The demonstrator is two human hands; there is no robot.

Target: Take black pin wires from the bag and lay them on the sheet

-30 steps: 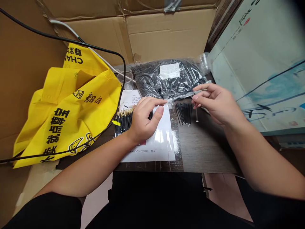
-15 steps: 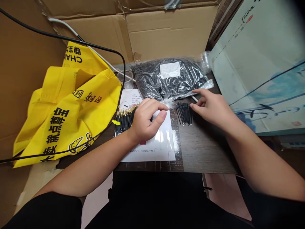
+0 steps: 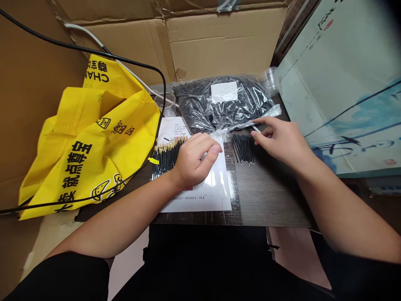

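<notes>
My left hand (image 3: 196,159) is curled over the printed sheet, thumb close against the bent fingers. Whatever it grips, if anything, is hidden. Beside it, to the left, lies a dense row of black wires with gold-coloured pin ends (image 3: 164,154). My right hand (image 3: 277,136) is open, index finger stretched toward the edge of the clear plastic bag and thumb apart from it. Just left of its thumb, a small bunch of short black wires (image 3: 242,149) lies on the dark table. The clear bag packed with black pieces (image 3: 200,106) sits behind both hands.
A yellow printed bag (image 3: 109,121) fills the left side, crossed by a black cable (image 3: 125,61). Clear plastic cups (image 3: 271,81) stand behind. The printed sheet (image 3: 216,200) lies on the table. Cardboard (image 3: 219,46) walls the back; a pale painted panel (image 3: 344,96) stands right.
My right thumb has lifted away from the short wire bunch. My left hand has shifted slightly downward, and its thumb and fingers have come closer together.
</notes>
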